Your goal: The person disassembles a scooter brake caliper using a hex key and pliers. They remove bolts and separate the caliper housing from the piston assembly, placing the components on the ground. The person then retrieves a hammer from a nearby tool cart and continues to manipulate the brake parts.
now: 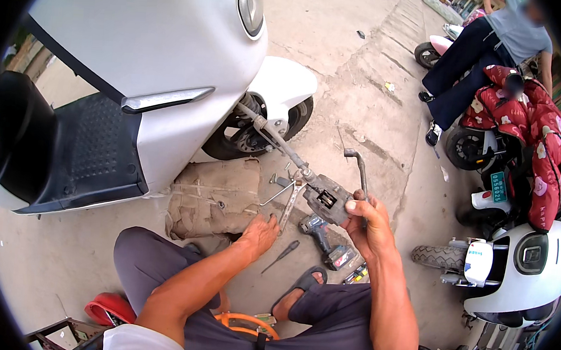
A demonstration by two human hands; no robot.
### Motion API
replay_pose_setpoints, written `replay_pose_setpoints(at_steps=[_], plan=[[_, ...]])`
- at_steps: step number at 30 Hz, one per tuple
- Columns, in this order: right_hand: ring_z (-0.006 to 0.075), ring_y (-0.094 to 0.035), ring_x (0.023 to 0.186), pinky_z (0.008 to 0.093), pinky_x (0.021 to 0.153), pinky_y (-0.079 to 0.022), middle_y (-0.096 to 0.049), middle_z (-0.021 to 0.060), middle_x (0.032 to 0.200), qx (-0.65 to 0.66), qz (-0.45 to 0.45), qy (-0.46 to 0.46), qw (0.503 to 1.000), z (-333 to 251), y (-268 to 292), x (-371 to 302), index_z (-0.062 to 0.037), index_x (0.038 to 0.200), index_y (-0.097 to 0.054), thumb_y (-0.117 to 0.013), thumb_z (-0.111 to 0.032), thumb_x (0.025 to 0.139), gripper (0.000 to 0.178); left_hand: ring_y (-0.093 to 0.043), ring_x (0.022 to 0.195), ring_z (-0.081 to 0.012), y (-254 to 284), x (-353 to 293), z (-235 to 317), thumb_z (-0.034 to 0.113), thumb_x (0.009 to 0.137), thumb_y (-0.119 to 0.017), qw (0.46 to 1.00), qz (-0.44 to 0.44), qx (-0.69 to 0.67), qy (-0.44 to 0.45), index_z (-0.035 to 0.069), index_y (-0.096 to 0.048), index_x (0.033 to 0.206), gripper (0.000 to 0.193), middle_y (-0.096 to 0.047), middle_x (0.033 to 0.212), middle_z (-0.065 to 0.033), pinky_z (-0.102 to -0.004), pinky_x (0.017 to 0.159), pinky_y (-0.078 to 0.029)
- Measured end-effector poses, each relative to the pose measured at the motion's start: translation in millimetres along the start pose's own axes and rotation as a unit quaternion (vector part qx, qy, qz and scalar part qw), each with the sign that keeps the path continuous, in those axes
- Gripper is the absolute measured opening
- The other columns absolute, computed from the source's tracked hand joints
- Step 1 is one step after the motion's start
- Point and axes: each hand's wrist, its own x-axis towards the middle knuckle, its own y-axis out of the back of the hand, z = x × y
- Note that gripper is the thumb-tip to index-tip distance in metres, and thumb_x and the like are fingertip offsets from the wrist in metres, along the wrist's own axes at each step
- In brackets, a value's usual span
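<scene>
My right hand (369, 225) is closed around an L-shaped socket wrench (359, 171), whose bent end points up and away. Just beside its fingers is a dirty grey block (328, 200) with a rectangular opening, at the end of a long metal rod (272, 132) running toward the scooter's front wheel. My left hand (261, 235) is low at the right edge of a dusty cloth-wrapped bundle (214, 195). Its fingers are loosely bent and I see nothing in them. A spanner (289, 205) and a thin bent rod (277, 194) are close to its fingertips.
A white scooter (166, 43) stands at the left, over the bundle. A cordless drill (326, 242) and a screwdriver (280, 256) lie near my foot. An orange ring (244, 321) is beneath me. Parked scooters (514, 269) line the right, where a person (490, 53) stands.
</scene>
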Motion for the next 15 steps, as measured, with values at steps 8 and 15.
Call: replay_pose_setpoints(at_steps=[8, 15], plan=[[0.0188, -0.064, 0.088, 0.0368, 0.078, -0.055, -0.061, 0.007, 0.097, -0.037, -0.006, -0.014, 0.999, 11, -17, -6, -0.0067, 0.096, -0.051, -0.073, -0.001, 0.079, 0.029, -0.059, 0.122, -0.0338, 78, -63, -26, 0.007, 0.089, -0.057, 0.906, 0.144, -0.391, 0.077, -0.003, -0.048, 0.138, 0.05, -0.053, 0.14, -0.0215, -0.0452, 0.104, -0.044], [0.0144, -0.061, 0.08, 0.0338, 0.072, -0.054, -0.059, 0.0034, 0.093, -0.056, 0.024, -0.005, 0.998, 26, -28, -15, -0.007, 0.096, -0.054, -0.072, -0.001, 0.078, 0.026, -0.058, 0.122, -0.0233, 142, -97, -28, 0.012, 0.099, -0.056, 0.459, 0.135, -0.87, 0.118, -0.003, -0.041, 0.143, 0.049, -0.058, 0.133, -0.0144, -0.0389, 0.103, -0.047]])
